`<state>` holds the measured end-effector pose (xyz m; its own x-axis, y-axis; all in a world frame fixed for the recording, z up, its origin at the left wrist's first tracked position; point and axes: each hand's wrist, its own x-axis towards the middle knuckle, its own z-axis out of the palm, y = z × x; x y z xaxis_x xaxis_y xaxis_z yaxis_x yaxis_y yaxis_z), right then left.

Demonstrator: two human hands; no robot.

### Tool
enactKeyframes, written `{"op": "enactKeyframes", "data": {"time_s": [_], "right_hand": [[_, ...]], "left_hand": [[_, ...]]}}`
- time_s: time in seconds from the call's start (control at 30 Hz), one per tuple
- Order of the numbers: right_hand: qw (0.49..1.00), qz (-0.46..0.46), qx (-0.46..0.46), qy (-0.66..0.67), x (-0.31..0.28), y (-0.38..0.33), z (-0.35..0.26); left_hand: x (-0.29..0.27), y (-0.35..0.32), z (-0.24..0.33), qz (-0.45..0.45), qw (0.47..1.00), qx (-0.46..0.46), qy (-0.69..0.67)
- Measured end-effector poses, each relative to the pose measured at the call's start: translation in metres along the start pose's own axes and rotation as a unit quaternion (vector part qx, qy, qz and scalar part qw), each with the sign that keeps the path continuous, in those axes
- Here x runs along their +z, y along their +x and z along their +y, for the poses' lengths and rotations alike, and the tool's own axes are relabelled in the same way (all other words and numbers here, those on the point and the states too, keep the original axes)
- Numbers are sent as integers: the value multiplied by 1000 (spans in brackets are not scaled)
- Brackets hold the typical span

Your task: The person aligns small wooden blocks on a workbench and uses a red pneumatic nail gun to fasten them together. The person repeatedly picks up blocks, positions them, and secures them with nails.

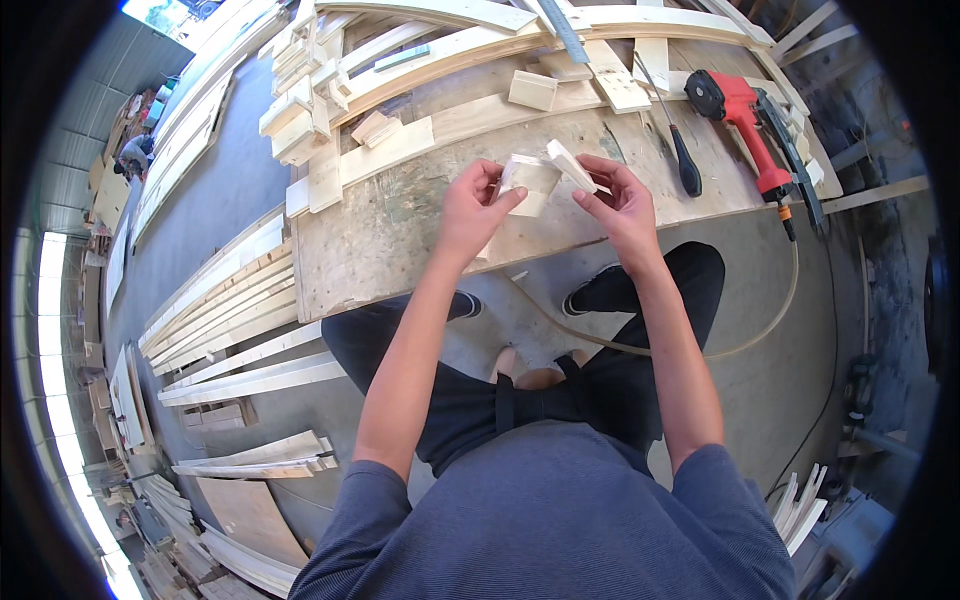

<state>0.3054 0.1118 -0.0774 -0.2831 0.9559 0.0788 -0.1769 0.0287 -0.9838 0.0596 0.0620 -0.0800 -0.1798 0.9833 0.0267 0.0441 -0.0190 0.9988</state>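
Observation:
My left hand (478, 212) grips a small pale wood block (531, 184), thumb on its near face. In my right hand (622, 208) is a thinner wood piece (570, 166), pinched between thumb and fingers and tilted. The two pieces are close together over the front edge of the wooden workbench (390, 225); whether they touch I cannot tell. To the right on the bench lie a black-handled screwdriver (684, 160) and a red and black nail gun (743, 130). A loose wood block (533, 90) sits just beyond my hands.
Stacked wood blocks (300, 125) stand at the bench's left end. Long boards (450, 45) and a metal ruler (565, 32) lie at the back. An air hose (775, 318) loops from the nail gun under my legs. Timber strips (225, 300) lie at left. Another person (135, 157) is far left.

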Motion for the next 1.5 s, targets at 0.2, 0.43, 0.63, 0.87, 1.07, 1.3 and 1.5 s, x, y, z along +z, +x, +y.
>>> {"op": "enactKeyframes", "data": {"time_s": [0.2,0.43,0.63,0.87,1.07,1.3,1.5], "right_hand": [[998,-37,-33,-31,2,4,-12],[994,-30,-30,-100,6,13,-22],[994,30,14,-102,2,4,8],[897,82,-126,-415,-5,7,12],[931,75,-149,-324,35,0,-4],[999,-33,30,-19,72,-10,0],[998,-37,44,-34,61,-11,-9]], "left_hand": [[1,-5,0,-27,999,-17,-6],[-21,13,-4,-15,985,57,160],[-61,30,-7,-18,993,-18,119],[-62,14,-12,37,999,-32,-17],[-24,-9,28,54,992,-26,-113],[-7,-25,41,57,995,-7,-77],[-21,-30,56,25,999,-23,-17]]}}
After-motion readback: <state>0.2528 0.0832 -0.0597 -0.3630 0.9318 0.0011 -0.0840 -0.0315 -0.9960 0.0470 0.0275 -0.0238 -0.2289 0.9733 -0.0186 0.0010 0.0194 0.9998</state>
